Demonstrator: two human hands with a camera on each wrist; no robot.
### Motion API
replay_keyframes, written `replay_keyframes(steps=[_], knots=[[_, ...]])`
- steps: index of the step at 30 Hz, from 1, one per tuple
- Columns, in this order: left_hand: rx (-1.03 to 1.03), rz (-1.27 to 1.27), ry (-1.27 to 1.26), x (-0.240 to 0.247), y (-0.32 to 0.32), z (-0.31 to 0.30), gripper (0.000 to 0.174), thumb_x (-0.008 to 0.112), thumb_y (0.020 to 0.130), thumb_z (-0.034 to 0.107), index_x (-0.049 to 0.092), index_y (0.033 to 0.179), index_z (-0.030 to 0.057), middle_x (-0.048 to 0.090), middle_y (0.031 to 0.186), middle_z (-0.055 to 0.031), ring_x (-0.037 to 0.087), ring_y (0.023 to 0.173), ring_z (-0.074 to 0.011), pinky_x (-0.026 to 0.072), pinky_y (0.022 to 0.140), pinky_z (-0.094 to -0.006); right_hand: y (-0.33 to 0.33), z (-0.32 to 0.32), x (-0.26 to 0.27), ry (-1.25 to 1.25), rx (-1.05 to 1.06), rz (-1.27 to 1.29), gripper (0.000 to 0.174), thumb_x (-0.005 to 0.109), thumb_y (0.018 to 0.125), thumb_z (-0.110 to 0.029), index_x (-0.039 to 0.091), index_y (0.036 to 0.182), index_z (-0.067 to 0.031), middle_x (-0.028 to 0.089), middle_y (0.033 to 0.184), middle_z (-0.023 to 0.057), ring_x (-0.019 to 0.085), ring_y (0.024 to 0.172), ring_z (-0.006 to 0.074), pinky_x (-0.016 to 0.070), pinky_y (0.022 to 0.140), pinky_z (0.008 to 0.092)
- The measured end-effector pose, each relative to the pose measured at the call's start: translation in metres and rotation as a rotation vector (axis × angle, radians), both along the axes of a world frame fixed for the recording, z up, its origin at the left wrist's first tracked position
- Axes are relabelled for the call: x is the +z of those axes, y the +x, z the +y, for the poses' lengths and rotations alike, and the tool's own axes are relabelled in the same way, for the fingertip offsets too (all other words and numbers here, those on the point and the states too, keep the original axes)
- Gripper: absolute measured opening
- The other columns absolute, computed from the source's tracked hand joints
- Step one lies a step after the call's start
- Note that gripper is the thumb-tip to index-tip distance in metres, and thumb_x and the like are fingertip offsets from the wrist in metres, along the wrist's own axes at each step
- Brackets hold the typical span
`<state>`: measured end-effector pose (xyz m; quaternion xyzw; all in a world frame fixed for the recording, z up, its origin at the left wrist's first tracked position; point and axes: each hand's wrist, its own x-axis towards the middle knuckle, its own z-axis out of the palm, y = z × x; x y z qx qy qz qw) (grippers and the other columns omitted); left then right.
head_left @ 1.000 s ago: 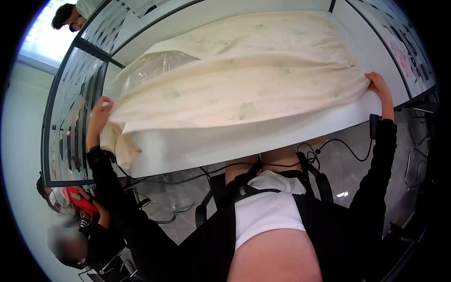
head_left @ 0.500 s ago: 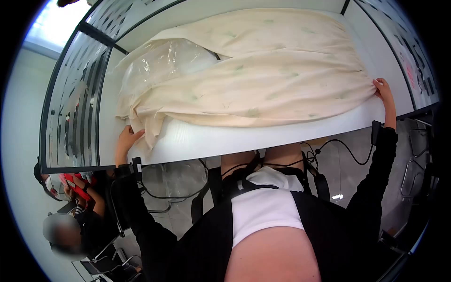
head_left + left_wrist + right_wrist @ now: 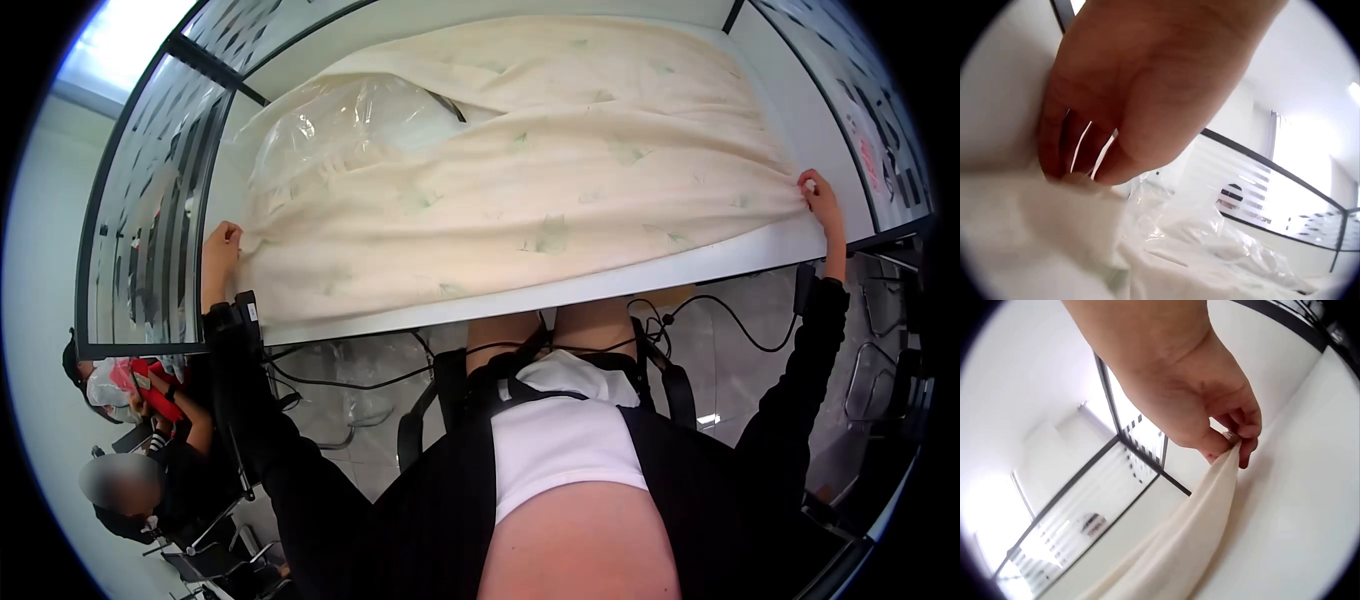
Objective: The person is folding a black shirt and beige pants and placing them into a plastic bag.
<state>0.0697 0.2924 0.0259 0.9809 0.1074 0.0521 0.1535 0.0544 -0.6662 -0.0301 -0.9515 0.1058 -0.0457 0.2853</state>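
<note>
A wide cream cloth [image 3: 550,200] with a pale green leaf print lies spread over the white table [image 3: 775,243], its near side close to the front edge. My left hand [image 3: 220,260] is at the cloth's near left corner beside the left partition. In the left wrist view, the fingers [image 3: 1054,147] bend down and pinch the edge of the fabric. At the near right corner my right hand [image 3: 822,200] pinches the cloth between thumb and fingers. The right wrist view shows the fabric drawn into folds from that pinch.
Clear plastic sheeting [image 3: 340,120] shows at the back left, partly under the cloth. Framed partitions [image 3: 150,210] enclose the table's sides and back. Black cables [image 3: 740,325] hang below the front edge. Another person [image 3: 190,480] sits at the lower left.
My left hand came inward to the bunched left end, then moved out left with it. The near left part of the cloth now lies flatter and wider. My right hand kept its pinch, nearly still.
</note>
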Motion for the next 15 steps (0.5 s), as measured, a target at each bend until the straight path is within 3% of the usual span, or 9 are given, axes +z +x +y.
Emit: replay_keyframes(steps=[1, 3, 6, 9, 11, 15], knots=[[-0.034, -0.04, 0.061, -0.003, 0.002, -0.003, 0.01, 0.05, 0.082, 0.01, 0.055, 0.086, 0.0027, 0.061, 0.074, -0.0099, 0.059, 0.062, -0.0219, 0.0456, 0.059, -0.0317, -0.003, 0.005, -0.002, -0.127, 0.039, -0.013, 0.007, 0.052, 0.08, -0.006, 0.051, 0.085, -0.0099, 0.041, 0.056, 0.0, 0.039, 0.05, 0.0086, 0.033, 0.048, 0.0215], [-0.084, -0.146, 0.149, 0.001, 0.005, -0.005, 0.009, 0.051, 0.081, 0.01, 0.055, 0.086, 0.0033, 0.061, 0.075, -0.0101, 0.06, 0.065, -0.0214, 0.0457, 0.06, -0.0316, -0.011, 0.028, 0.011, -0.255, 0.044, 0.017, 0.011, 0.056, 0.074, -0.006, 0.05, 0.083, -0.0062, 0.05, 0.061, 0.0069, 0.048, 0.055, 0.0163, 0.0403, 0.055, 0.0269], [-0.152, -0.295, 0.201, 0.017, 0.024, -0.015, 0.009, 0.053, 0.081, 0.01, 0.056, 0.086, 0.0038, 0.061, 0.077, -0.0101, 0.061, 0.067, -0.0204, 0.0458, 0.061, -0.0314, -0.004, 0.006, 0.007, -0.478, 0.266, -0.181, 0.013, 0.06, 0.071, -0.009, 0.051, 0.081, -0.0061, 0.049, 0.06, 0.0078, 0.048, 0.056, 0.0196, 0.0414, 0.056, 0.0311], [-0.218, -0.363, 0.111, 0.061, 0.05, -0.039, 0.011, 0.054, 0.082, 0.012, 0.056, 0.088, 0.0036, 0.06, 0.075, -0.009, 0.059, 0.065, -0.018, 0.0451, 0.061, -0.029, 0.023, 0.025, 0.051, -0.519, 0.255, -0.146, 0.013, 0.061, 0.07, -0.01, 0.053, 0.079, -0.0046, 0.055, 0.066, 0.0101, 0.053, 0.062, 0.0229, 0.0433, 0.061, 0.0329], [-0.294, -0.378, 0.109, 0.077, 0.08, -0.049, 0.011, 0.054, 0.082, 0.012, 0.055, 0.087, 0.0031, 0.06, 0.075, -0.0088, 0.058, 0.065, -0.0178, 0.0446, 0.061, -0.0284, 0.053, 0.031, 0.072, -0.379, 0.289, -0.093, 0.011, 0.06, 0.071, -0.009, 0.054, 0.078, -0.0026, 0.057, 0.068, 0.0111, 0.055, 0.063, 0.0235, 0.0439, 0.06, 0.0325], [-0.429, -0.266, 0.157, 0.092, 0.148, -0.071, 0.013, 0.055, 0.079, 0.011, 0.054, 0.088, 0.0027, 0.059, 0.075, -0.0099, 0.058, 0.066, -0.0204, 0.0446, 0.061, -0.0297, 0.121, 0.053, 0.096, -0.475, 0.447, -0.181, 0.009, 0.058, 0.071, -0.009, 0.056, 0.075, -0.0013, 0.058, 0.067, 0.0125, 0.055, 0.059, 0.0246, 0.0442, 0.056, 0.0333]])
